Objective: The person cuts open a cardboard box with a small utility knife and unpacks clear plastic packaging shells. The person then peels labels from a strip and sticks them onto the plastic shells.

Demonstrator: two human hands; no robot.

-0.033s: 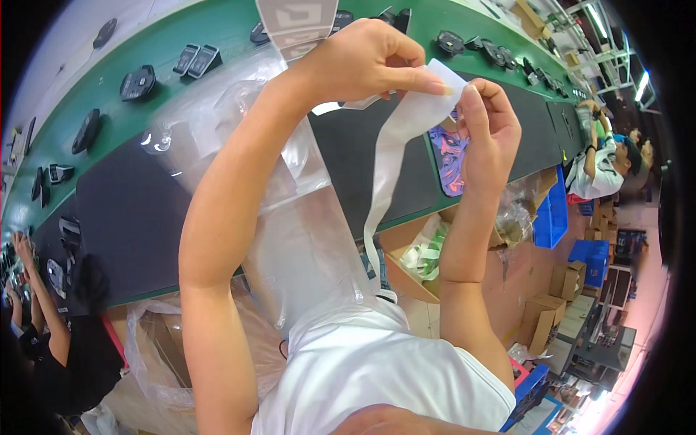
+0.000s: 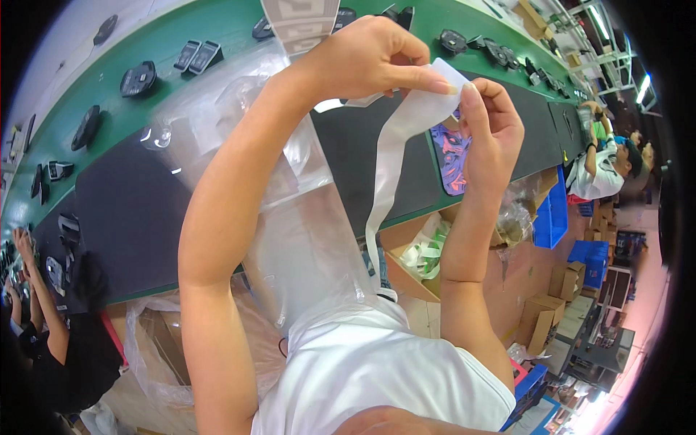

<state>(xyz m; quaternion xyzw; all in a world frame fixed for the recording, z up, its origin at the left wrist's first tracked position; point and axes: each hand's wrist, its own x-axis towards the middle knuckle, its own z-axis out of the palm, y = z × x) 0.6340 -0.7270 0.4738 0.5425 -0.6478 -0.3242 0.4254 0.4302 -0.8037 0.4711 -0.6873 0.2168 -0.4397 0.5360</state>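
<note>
A long white strip [image 2: 391,156], like label backing or tape, hangs in a loose curve from between my hands. My left hand [image 2: 373,61] pinches its upper end between thumb and fingers. Closed against the strip's right edge, thumb to forefinger, is my right hand [image 2: 494,123]. The lower tail of the strip drops past the table edge toward my white shirt. Below my left forearm lie clear plastic bags [image 2: 301,239], spread over the table edge. A grey-and-white printed sheet [image 2: 301,25] rises just beyond my left wrist.
Black mats [image 2: 138,210] cover the green bench, and a purple patterned piece [image 2: 451,163] lies beside my right hand. Dark devices [image 2: 138,80] stand along the far side. An open carton [image 2: 413,239] holds white-and-green scraps near a blue bin [image 2: 552,214]. Other people work at both sides.
</note>
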